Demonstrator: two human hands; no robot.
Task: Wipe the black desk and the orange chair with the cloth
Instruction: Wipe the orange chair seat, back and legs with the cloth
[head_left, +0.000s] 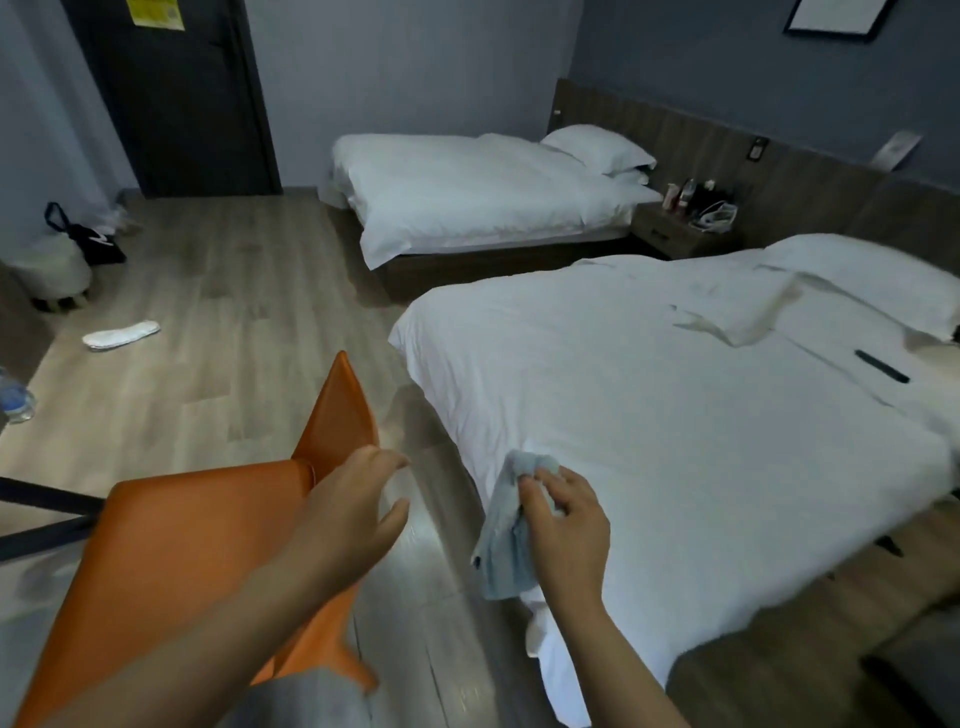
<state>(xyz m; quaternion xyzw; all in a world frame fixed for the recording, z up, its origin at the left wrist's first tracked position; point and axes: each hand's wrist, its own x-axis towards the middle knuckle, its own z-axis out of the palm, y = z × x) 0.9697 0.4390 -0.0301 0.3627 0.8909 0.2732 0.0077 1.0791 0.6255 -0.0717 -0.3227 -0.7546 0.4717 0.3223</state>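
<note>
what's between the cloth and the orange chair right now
No object. The right hand grips the cloth beside the bed; only the left hand and its forearm reach over the orange chair seat on that side, with bare floor in the gap.

Orange chair (171, 561) tilted, pale-blue cloth (506, 540) crumpled, perhaps damp

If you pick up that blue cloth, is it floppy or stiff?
Probably floppy: the cloth bunches and droops below the right hand gripping it. Likely light too, since one hand's fingers alone hold it up.
</note>
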